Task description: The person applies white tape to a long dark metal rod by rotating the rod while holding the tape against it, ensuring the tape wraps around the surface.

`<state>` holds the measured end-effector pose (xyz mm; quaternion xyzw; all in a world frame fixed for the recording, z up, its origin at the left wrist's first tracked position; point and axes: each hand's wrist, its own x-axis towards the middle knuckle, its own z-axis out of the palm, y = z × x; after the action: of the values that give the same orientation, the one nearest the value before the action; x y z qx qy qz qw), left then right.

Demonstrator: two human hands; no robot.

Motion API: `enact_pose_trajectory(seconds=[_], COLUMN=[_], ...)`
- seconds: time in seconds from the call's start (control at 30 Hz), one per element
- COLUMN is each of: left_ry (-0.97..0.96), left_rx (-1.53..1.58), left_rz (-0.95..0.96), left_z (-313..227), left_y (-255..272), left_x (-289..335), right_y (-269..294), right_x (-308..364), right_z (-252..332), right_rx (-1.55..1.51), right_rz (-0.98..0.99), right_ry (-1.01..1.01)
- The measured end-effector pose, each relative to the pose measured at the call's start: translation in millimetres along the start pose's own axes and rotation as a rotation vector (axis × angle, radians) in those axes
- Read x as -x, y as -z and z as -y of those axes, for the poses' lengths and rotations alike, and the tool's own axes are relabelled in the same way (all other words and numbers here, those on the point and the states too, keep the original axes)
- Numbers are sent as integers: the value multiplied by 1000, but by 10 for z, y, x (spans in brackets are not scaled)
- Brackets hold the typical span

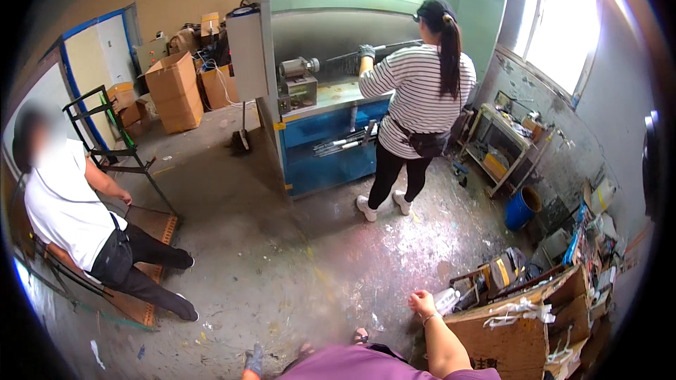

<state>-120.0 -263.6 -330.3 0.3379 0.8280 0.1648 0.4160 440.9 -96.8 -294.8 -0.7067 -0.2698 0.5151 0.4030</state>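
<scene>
My left hand [254, 359], in a grey glove, hangs low at the lower edge, its fingers stretched and partly apart, with nothing seen in them. Bare, my right hand [422, 302] reaches forward over the floor with its fingers curled in. Anything inside those fingers is too small to make out. Just to its right lies a white plastic bottle-like thing [446, 300], beside a brown cardboard box [496, 341] with white strips on its edge. Whether my hand touches the white thing, I cannot tell.
A person in a striped top [429, 84] stands at a blue bench [327, 162], a gloved hand at a long rod beside a motor [299, 67]. Another person in white [67, 197] is at left near a metal frame [113, 127]. A blue bucket [521, 209] stands right.
</scene>
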Motion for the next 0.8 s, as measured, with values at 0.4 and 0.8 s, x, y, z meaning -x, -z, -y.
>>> enact_pose_trajectory(seconds=[0.4,0.8], left_ry=[360,-269], left_rx=[-97,-152], left_rz=[277,361], left_z=[401,-866], left_y=[-748,-987], left_x=[43,-512], right_y=[555,654], right_x=[713,571], right_z=[-1010,-734], right_rx=[192,-73], right_rz=[108,-5], right_ry=[-476,-323])
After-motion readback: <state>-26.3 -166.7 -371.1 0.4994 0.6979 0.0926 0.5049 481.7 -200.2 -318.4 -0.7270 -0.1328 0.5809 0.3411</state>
